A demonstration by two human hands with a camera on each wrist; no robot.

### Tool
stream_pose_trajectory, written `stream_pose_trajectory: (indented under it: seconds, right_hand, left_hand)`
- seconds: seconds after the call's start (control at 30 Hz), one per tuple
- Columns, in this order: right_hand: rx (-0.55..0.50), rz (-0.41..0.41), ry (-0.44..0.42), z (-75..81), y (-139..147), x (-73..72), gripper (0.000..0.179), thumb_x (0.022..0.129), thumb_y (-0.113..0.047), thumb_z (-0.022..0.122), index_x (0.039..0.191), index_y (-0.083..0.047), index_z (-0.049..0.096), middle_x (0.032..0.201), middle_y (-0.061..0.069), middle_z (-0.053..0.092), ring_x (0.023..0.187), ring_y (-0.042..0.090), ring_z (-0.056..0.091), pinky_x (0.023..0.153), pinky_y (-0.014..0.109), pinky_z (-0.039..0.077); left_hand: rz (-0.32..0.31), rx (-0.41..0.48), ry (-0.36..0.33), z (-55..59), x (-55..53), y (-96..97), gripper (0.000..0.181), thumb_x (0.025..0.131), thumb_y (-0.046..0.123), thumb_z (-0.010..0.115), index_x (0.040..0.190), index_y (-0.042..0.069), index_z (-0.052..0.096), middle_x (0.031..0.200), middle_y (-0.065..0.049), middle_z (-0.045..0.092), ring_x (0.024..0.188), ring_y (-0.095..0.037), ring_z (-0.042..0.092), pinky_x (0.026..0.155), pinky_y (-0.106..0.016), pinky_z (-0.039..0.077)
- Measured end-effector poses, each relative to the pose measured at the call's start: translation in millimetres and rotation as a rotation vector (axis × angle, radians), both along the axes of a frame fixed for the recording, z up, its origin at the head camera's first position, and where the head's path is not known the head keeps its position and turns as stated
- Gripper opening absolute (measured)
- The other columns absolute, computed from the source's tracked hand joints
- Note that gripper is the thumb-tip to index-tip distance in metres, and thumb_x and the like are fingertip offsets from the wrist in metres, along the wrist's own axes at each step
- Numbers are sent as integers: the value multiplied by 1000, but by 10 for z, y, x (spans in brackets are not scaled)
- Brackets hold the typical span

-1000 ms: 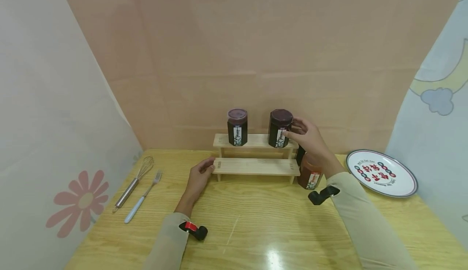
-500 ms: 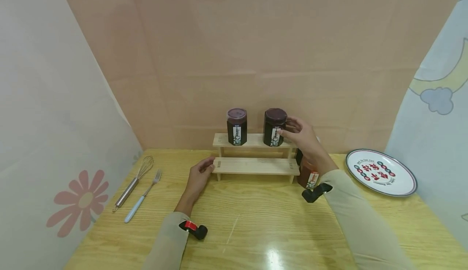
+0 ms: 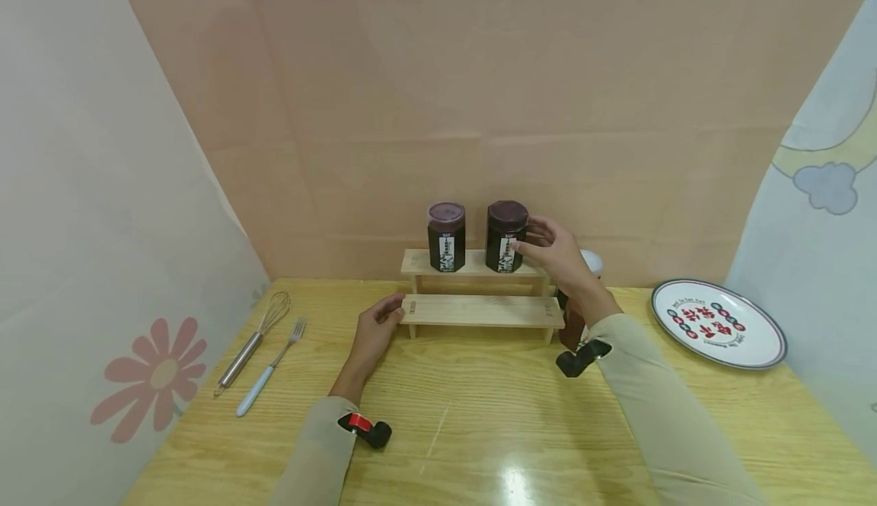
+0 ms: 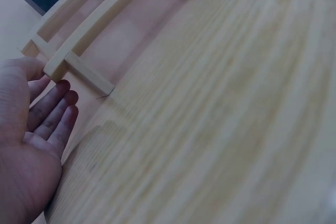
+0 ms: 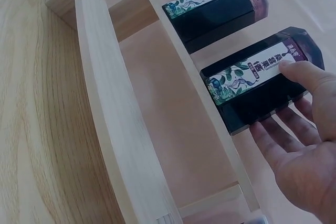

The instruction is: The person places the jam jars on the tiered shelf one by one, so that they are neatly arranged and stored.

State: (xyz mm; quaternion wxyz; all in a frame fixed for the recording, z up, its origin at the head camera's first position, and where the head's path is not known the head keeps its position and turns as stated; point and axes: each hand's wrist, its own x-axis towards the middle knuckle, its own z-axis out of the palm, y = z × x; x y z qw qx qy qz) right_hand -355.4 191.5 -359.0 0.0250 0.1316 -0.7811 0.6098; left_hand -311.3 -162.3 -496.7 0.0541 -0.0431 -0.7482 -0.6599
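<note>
A two-tier wooden shelf (image 3: pixel 483 311) stands at the back of the table. My left hand (image 3: pixel 372 336) pinches the left end of its lower board, thumb at the corner in the left wrist view, other fingers loosely bent below. On the upper board, to the right of a first dark jar (image 3: pixel 447 238) with a purple lid, is a second dark jar (image 3: pixel 502 241). My right hand (image 3: pixel 563 264) grips this second jar, thumb on its white label (image 5: pixel 257 72) and fingers around the far side. A gap separates the two jars.
Behind my right wrist, beside the shelf's right end, stand a partly hidden brown jar (image 3: pixel 571 327) and a white-topped container (image 3: pixel 592 262). An oval plate (image 3: pixel 719 350) lies far right. A whisk (image 3: pixel 253 345) and a blue-handled fork (image 3: pixel 270 369) lie at left.
My right hand has moved left with the second jar along the upper board, closer to the first jar. The left hand has stayed at the shelf's left end.
</note>
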Motion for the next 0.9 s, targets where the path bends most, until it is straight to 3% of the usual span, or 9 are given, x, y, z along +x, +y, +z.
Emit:
stream_pose_trajectory:
  seconds: [0.4, 0.63, 0.77, 0.9]
  right_hand:
    - [7, 3, -4, -21, 24, -7, 72, 97, -22, 74, 158, -9, 38, 159, 15, 48, 146, 34, 46, 122, 52, 38]
    - [51, -1, -10, 34, 111, 74, 72, 98, -21, 73, 158, -9, 36, 159, 15, 48, 147, 33, 47, 119, 47, 42]
    - [99, 9, 6, 68, 257, 170, 70, 101, -26, 69, 159, -7, 36, 159, 17, 47, 146, 33, 48, 116, 33, 46]
    - [177, 1, 48, 58, 452, 310, 68, 102, -32, 66, 157, -6, 38, 158, 20, 47, 144, 34, 50, 101, 13, 49]
  left_hand:
    - [-3, -8, -4, -24, -13, -9, 37, 104, 21, 63, 140, 13, 64, 143, -11, 64, 137, -26, 57, 110, -35, 50]
    - [-20, -10, -2, -46, -24, -7, 38, 104, 21, 62, 141, 14, 63, 144, -12, 62, 138, -27, 55, 113, -39, 48]
    - [-13, -14, -2, -41, -23, -30, 37, 105, 22, 62, 141, 15, 63, 144, -11, 62, 139, -27, 55, 117, -45, 45]
    - [-1, -13, 0, -33, -18, -53, 37, 104, 21, 63, 140, 15, 64, 143, -11, 63, 138, -27, 56, 117, -43, 45]
